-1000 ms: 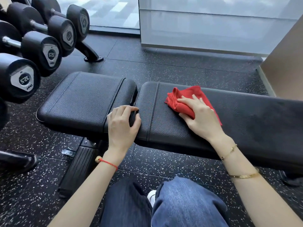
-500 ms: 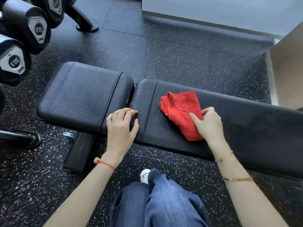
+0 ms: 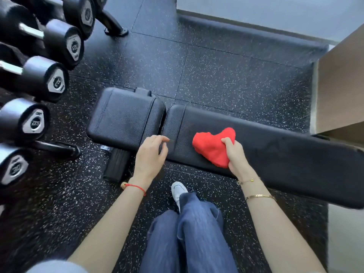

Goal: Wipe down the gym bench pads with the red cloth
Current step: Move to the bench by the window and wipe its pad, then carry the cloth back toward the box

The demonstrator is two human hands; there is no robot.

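A black gym bench lies across the view, with a short seat pad on the left and a long back pad on the right. The red cloth is bunched up over the near edge of the long pad. My right hand grips the cloth's right side, fingers curled round it. My left hand hovers over the gap between the two pads, fingers loosely curled, holding nothing.
A rack of black dumbbells fills the left side, its foot on the speckled rubber floor. A wooden panel stands at the right. My legs in blue jeans stand just before the bench.
My right hand has gathered the flat cloth into a bunch and lifted it at the pad's near edge. My left hand has come off the pad gap. The view pulled back and upward.
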